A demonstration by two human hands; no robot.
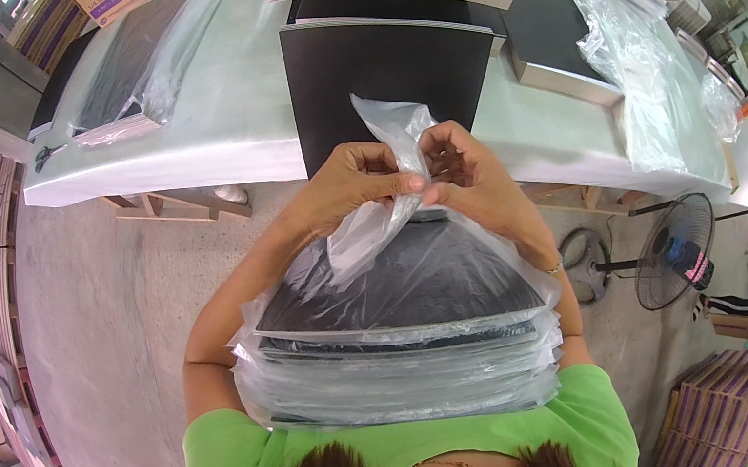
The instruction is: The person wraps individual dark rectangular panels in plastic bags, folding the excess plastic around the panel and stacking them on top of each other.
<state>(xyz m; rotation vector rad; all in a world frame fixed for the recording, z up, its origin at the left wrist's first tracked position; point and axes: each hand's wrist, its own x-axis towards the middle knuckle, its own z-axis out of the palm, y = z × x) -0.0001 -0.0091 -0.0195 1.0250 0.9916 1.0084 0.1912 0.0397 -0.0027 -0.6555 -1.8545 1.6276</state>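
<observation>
Pressed against the chest, the stack (400, 328) is bagged; the bag neck (396, 156) is pinched shut by left hand (356, 182) and right hand (473, 172), best twisted tight above the bench (226, 120).

Two hands work at one clear plastic bag (392, 221): one left hand (356, 182) and one right hand (467, 168), both pinching its gathered neck. That bag holds one stack of black sheets (409, 326); the number of sheets cannot be told.

Beyond the bag stands one long white table (215, 112). On the table, one bare black board (368, 76) lies nearest the bag, one bagged stack of dark boards (132, 61) lies toward the table's left end, and at least two more black stacks sit behind the bare board. One loose sheet of clear plastic (632, 62) drapes the table's right part.

Right of the table, on the floor, stand two fans: one black fan (674, 252) and one smaller fan (585, 262) beside it.
</observation>
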